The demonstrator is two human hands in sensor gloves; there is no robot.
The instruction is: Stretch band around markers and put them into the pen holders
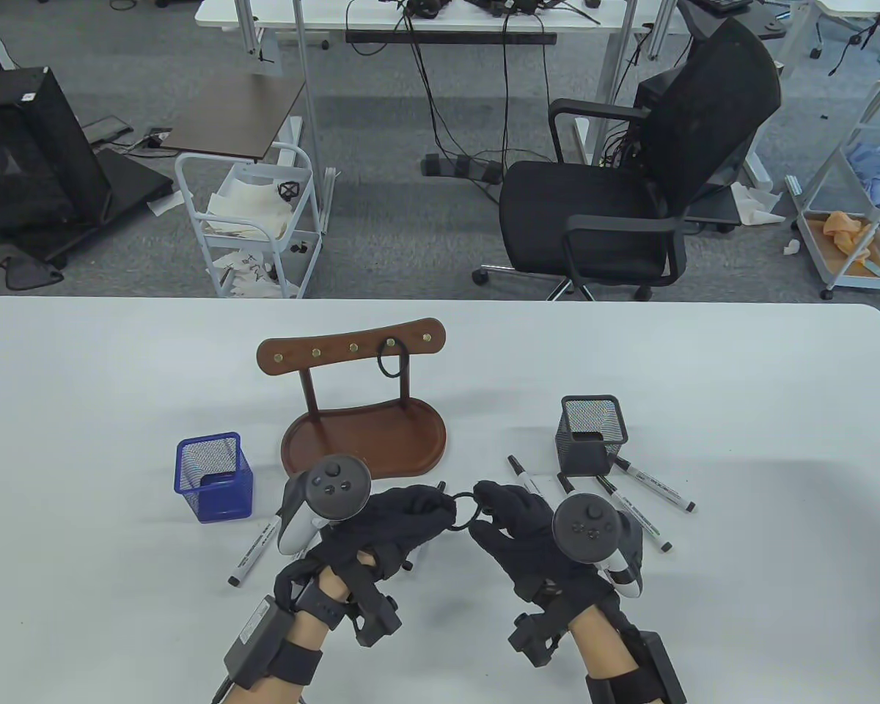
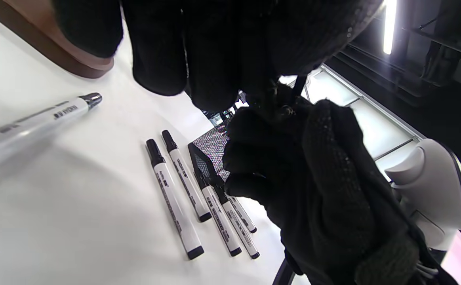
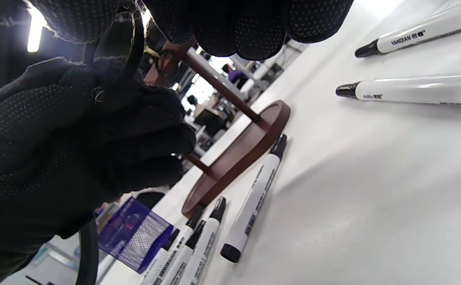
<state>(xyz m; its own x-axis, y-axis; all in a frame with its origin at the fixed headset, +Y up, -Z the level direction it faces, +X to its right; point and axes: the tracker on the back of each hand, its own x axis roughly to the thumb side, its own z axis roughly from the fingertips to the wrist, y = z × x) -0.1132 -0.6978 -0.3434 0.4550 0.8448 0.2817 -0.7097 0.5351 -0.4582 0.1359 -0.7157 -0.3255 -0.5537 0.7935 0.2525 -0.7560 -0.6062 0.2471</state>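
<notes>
Nearest the viewer, the left hand (image 1: 403, 524) and right hand (image 1: 517, 528) together pinched a black band (image 1: 463, 511) between them above the white table (image 1: 741, 411). Markers (image 1: 642, 480) lay around them. Beyond stood a blue pen holder (image 1: 214, 477), a black pen holder (image 1: 592, 434), and a wooden rack (image 1: 363, 411) with another band (image 1: 391, 364).

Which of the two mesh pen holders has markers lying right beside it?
The black mesh pen holder, on the right: several markers lie at its base. The blue mesh pen holder on the left stands apart from the markers.
</notes>
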